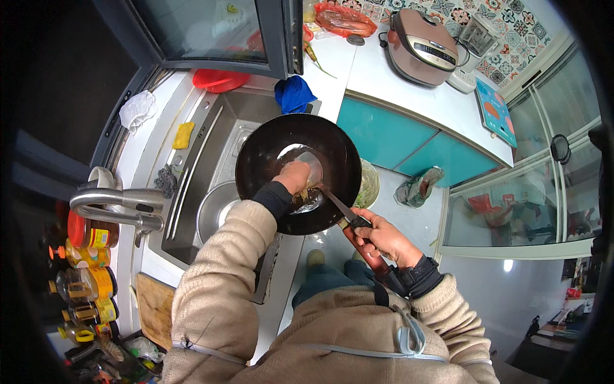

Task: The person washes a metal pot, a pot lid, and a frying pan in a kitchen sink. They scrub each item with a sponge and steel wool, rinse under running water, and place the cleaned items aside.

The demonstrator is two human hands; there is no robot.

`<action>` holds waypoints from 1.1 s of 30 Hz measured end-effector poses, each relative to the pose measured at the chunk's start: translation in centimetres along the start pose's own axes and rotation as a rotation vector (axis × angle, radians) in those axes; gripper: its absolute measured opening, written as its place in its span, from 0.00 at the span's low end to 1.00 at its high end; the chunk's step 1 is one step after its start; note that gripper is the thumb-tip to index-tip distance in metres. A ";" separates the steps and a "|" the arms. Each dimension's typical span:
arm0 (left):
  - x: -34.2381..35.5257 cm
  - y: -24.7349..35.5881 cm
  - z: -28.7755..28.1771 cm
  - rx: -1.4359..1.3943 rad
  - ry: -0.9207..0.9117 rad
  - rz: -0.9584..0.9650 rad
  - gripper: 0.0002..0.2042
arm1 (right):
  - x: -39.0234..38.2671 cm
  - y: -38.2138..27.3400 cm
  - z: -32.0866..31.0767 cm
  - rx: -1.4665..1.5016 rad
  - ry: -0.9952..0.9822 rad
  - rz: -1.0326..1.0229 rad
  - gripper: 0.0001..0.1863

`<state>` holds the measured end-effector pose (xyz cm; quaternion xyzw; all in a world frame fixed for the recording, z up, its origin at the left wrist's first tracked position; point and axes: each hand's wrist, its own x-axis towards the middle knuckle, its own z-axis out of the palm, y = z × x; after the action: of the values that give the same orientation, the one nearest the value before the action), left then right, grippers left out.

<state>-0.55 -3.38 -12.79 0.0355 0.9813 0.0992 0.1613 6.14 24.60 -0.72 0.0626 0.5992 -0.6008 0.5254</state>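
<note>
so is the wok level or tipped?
Tipped: the wok shows its inside to the camera, right hand gripping the handle, left hand inside it.

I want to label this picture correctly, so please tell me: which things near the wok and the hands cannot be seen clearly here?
Head view only:
- What the left hand presses inside the wok: the hand covers it.
- The wok handle: partly hidden inside the right hand.
- The sink: wok and left sleeve cover most of it.
- The bottles: small and dark at the fisheye rim.

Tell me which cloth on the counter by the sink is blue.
The crumpled blue cloth at the sink's far corner, below the window; the white cloth lies far left, the yellow sponge between.
</note>
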 end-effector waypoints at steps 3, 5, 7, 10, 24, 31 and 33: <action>-0.1 -1.1 -0.8 0.024 -0.057 -0.118 0.10 | -0.3 0.1 0.1 0.010 -0.010 0.021 0.31; 0.1 -2.0 -1.1 0.153 0.048 -0.259 0.10 | -0.4 0.4 0.1 -0.024 -0.002 0.030 0.30; 0.4 -2.4 -0.9 0.048 0.142 -0.291 0.11 | -0.3 0.7 0.1 -0.017 -0.020 0.027 0.30; 1.2 -1.6 0.8 0.020 0.186 -0.126 0.05 | -0.3 1.0 0.0 0.034 0.004 0.013 0.30; -1.2 -1.2 -5.9 -0.119 0.351 -0.068 0.07 | -1.8 0.7 0.0 -0.282 0.127 -0.151 0.31; -3.9 -0.6 -7.1 -0.008 0.337 0.140 0.04 | -3.1 0.0 0.0 -0.335 0.194 -0.177 0.30; -3.9 0.0 -5.5 0.004 0.302 0.108 0.06 | -3.1 -0.1 0.7 -0.398 0.239 -0.211 0.29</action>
<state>1.38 -4.80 -6.46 0.0733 0.9912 0.1101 0.0062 7.86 25.78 1.73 -0.0343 0.7669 -0.5106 0.3873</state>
